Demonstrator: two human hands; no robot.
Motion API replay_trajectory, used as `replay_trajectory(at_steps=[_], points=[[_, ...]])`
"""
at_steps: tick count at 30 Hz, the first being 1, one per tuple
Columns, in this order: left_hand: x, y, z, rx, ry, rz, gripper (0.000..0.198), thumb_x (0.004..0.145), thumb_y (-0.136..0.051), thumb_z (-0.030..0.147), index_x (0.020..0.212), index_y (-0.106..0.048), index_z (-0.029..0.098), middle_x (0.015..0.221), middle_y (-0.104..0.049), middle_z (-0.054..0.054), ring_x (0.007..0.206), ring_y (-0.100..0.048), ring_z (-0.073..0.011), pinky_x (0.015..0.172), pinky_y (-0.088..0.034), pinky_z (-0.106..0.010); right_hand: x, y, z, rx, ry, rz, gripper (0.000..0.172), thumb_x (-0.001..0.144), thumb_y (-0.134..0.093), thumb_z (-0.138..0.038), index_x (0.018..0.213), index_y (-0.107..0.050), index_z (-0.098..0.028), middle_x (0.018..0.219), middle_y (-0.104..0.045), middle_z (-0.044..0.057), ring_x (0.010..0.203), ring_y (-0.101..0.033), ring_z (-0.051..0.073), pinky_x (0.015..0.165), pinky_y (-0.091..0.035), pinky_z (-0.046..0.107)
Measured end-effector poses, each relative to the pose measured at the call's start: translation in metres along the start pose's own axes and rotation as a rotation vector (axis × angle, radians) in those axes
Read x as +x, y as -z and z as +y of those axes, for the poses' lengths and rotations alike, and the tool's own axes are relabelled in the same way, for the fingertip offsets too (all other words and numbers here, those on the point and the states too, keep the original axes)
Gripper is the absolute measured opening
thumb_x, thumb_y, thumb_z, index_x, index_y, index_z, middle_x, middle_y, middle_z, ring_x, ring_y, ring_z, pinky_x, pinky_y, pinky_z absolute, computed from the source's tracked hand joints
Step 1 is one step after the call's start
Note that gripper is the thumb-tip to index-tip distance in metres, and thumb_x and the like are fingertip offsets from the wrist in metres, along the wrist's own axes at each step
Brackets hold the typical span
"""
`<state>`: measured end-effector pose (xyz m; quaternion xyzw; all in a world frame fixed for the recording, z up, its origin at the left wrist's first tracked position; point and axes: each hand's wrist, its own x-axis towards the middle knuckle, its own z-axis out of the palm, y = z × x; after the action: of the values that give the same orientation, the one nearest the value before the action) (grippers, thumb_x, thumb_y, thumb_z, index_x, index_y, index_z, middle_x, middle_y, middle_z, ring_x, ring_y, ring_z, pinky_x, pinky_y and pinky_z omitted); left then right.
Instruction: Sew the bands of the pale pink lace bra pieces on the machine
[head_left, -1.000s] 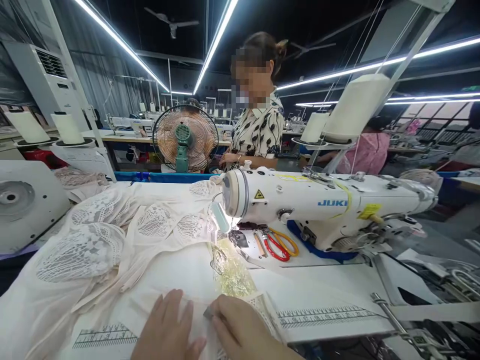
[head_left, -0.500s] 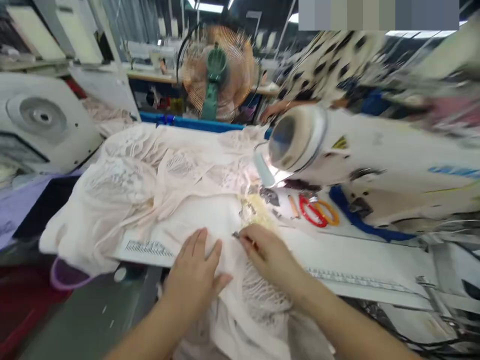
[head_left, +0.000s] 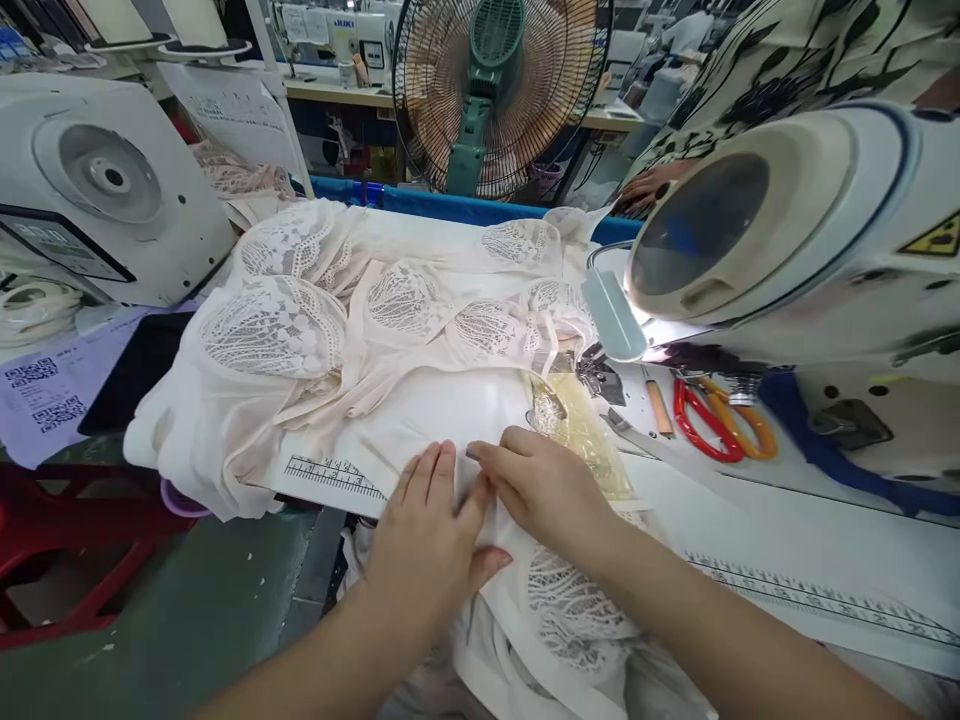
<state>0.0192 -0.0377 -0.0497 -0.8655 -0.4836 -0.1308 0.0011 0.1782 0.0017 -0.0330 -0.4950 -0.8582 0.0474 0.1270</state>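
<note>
Left hand [head_left: 431, 530] flat and open on the cream lace fabric [head_left: 390, 310]; right hand [head_left: 544, 490] pinching its edge, perhaps with a small tool. Better to keep the fabric smooth and taut near the sewing machine [head_left: 795, 250].
</note>
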Motion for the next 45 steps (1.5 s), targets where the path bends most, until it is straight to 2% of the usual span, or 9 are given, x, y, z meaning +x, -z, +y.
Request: replay_trajectory(at_steps=[5,12,14,18,23,29,38,42,45], points=[[0.002,0.003,0.001,-0.013,0.012,-0.020,0.062,0.070,-0.064,0.055,0.121,-0.055,0.020,0.127,-0.049,-0.023,0.120,-0.045,-0.0355,0.097,-0.040,-0.048,-0.002,0.007,0.002,-0.043,0.009,-0.115,0.024,0.081,-0.047,-0.012,0.096,-0.065,-0.018,0.065,-0.050,0.002,0.058,-0.044,0.014,0.047,-0.023,0.023],[0.004,0.005,0.003,-0.021,0.028,-0.028,0.059,0.069,-0.065,0.054,0.118,-0.057,0.022,0.127,-0.049,-0.021,0.118,-0.045,-0.0367,0.095,-0.041,-0.050,-0.022,0.029,0.014,-0.123,0.034,-0.213,0.024,0.078,-0.048,-0.008,0.091,-0.065,-0.017,0.063,-0.051,0.002,0.055,-0.045,0.014,0.045,-0.024,0.025],[0.004,0.006,0.003,-0.022,0.028,-0.037,0.059,0.069,-0.065,0.054,0.118,-0.057,0.022,0.127,-0.049,-0.020,0.119,-0.045,-0.0367,0.095,-0.041,-0.050,-0.026,0.034,0.016,-0.116,0.009,-0.200,0.025,0.079,-0.045,-0.009,0.091,-0.066,-0.017,0.062,-0.050,0.002,0.052,-0.044,0.014,0.043,-0.023,0.024],[0.004,0.005,0.004,-0.010,0.008,-0.017,0.054,0.074,-0.061,0.052,0.117,-0.057,0.020,0.128,-0.048,-0.017,0.121,-0.042,-0.0352,0.099,-0.036,-0.053,-0.028,0.032,0.017,-0.037,-0.029,-0.067,0.030,0.085,-0.038,-0.013,0.096,-0.065,-0.018,0.063,-0.050,0.002,0.052,-0.045,0.014,0.044,-0.026,0.024],[0.003,0.001,0.010,-0.003,-0.101,-0.067,0.060,0.081,-0.053,0.049,0.121,-0.051,0.005,0.123,-0.051,-0.021,0.120,-0.044,-0.0325,0.103,-0.034,-0.046,-0.025,0.018,0.015,0.082,-0.064,-0.069,0.029,0.086,-0.039,-0.016,0.100,-0.065,-0.019,0.066,-0.050,0.002,0.058,-0.049,0.014,0.048,-0.031,0.024],[0.006,0.004,0.016,0.012,-0.079,-0.124,0.056,0.080,-0.054,0.050,0.130,-0.043,0.027,0.122,-0.051,-0.016,0.120,-0.044,-0.0346,0.098,-0.036,-0.052,-0.020,0.012,0.013,0.064,-0.096,-0.149,0.030,0.082,-0.042,-0.013,0.100,-0.065,-0.020,0.071,-0.054,0.004,0.062,-0.050,0.015,0.050,-0.031,0.024],[0.011,0.008,0.022,0.060,-0.054,-0.187,0.060,0.075,-0.059,0.054,0.128,-0.046,0.030,0.122,-0.050,-0.015,0.118,-0.045,-0.0352,0.096,-0.037,-0.053,-0.025,0.024,0.022,-0.064,0.037,-0.212,0.024,0.080,-0.046,-0.011,0.092,-0.065,-0.020,0.067,-0.051,0.003,0.060,-0.046,0.016,0.047,-0.024,0.025],[0.013,0.009,0.022,0.070,-0.060,-0.194,0.055,0.076,-0.058,0.055,0.125,-0.049,0.032,0.122,-0.051,-0.014,0.117,-0.046,-0.0360,0.094,-0.039,-0.053,-0.035,0.037,0.029,-0.126,0.007,-0.278,0.024,0.075,-0.049,-0.005,0.085,-0.065,-0.019,0.064,-0.050,0.002,0.055,-0.043,0.015,0.045,-0.020,0.025],[0.012,0.009,0.022,0.076,-0.057,-0.196,0.054,0.076,-0.057,0.054,0.125,-0.049,0.032,0.122,-0.051,-0.015,0.117,-0.046,-0.0365,0.094,-0.038,-0.054,-0.037,0.038,0.030,-0.092,-0.030,-0.243,0.023,0.078,-0.046,-0.008,0.084,-0.065,-0.020,0.064,-0.050,0.003,0.055,-0.043,0.015,0.044,-0.021,0.025]])
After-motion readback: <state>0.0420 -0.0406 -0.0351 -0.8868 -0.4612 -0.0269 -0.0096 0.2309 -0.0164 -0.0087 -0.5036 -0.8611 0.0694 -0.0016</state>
